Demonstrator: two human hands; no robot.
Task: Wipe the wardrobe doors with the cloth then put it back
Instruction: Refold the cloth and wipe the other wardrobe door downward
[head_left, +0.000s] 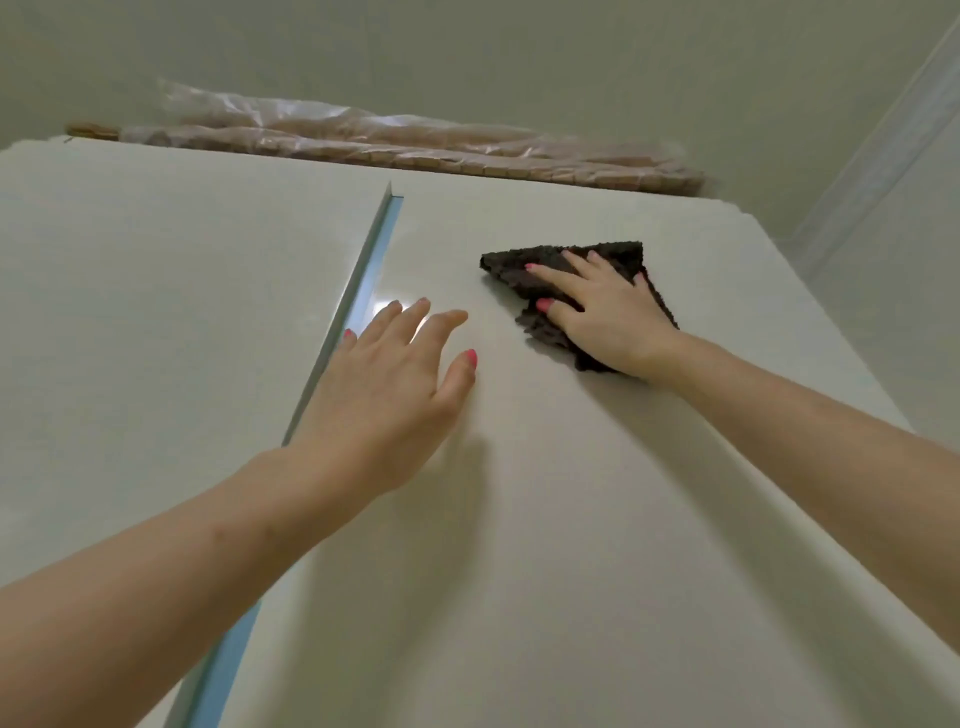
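Wardrobe door (545, 493), cloth (524, 275) half-hidden under right hand (608, 322)

No text, label, brand, number or sign can be read anywhere in the view. The wardrobe doors (519, 467) are plain and pale, without any sticker or print. The dark cloth (597, 260) shows no tag or logo. The plastic-wrapped bundle (415, 143) on top of the wardrobe also carries no writing that can be made out.
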